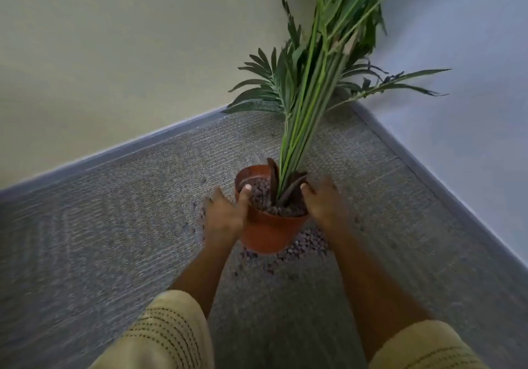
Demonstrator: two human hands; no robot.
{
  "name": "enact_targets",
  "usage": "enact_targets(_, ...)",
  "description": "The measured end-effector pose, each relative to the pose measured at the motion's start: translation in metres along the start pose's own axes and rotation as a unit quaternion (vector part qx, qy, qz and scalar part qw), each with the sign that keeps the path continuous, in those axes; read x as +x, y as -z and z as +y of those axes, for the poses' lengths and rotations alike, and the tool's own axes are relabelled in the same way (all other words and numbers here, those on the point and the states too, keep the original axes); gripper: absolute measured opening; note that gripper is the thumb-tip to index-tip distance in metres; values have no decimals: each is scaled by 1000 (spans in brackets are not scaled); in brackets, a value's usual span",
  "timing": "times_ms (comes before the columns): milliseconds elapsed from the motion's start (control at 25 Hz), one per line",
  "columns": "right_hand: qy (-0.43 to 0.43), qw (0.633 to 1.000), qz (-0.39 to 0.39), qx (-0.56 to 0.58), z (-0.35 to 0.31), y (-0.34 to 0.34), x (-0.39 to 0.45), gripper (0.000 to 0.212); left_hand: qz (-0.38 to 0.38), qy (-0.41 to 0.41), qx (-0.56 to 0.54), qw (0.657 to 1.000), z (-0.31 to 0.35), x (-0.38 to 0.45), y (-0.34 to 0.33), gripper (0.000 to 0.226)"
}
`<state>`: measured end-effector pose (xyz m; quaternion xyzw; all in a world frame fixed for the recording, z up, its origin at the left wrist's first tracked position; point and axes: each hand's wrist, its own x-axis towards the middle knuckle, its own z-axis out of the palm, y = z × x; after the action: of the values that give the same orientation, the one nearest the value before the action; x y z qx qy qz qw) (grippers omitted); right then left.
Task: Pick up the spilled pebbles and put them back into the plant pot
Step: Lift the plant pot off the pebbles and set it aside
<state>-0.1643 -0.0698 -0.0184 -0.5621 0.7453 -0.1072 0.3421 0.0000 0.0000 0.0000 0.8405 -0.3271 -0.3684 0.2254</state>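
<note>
Grey ribbed carpet (114, 225) in a pale-walled corner carried the terracotta plastic plant pot (267, 233), tilted toward twelve o'clock, each grip, left hand (225, 217) and right hand (324, 201), clasping its rim, while many small brown spilled pebbles (303, 247) lay around its base from four to nine o'clock, none yet gathered.

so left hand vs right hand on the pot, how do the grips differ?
The left hand hooks its thumb over the rim of the pot, onto the pebbles inside; the right hand lies against the outside, with a fingertip at the rim. The left hand sits lower down the wall, the right hand up at the rim. Both press the pot from opposite sides, above the spilled pebbles.
</note>
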Motion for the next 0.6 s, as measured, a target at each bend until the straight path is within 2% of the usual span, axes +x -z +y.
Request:
enact_targets(80, -87, 991, -92, 50, 13, -19, 30, 58, -94, 72, -70, 991, -5, 24, -12, 63)
enact_targets(160, -166, 951, -211, 153, 22, -29, 55, 50, -204, 104, -66, 971, -2, 51, -4, 42)
enact_targets(240, -193, 923, -271, 194, 35, -37, 69, 39, -253, 99, -43, 962, -2, 65, -2, 32)
enact_targets(320, -204, 904, -298, 229, 42, -32, 82, 32, -243, 86, -30, 966, 8, 73, -6, 23)
enact_targets(400, -211, 886, -327, 253, 42, -24, 84, 37, -210, 69, 33, 975, 15, 69, -14, 21)
enact_targets(480, -216, 886, -322, 255, 40, -22, 82, 39, -201, 57, 83, 974, 22, 62, -21, 37)
enact_targets(560, -215, 891, -303, 262, 40, -26, 77, 39, -183, 46, 70, 980, 20, 65, -25, 30)
enact_targets(600, -215, 891, -296, 269, 38, -27, 73, 40, -148, 41, 64, 986, 17, 68, -25, 21)
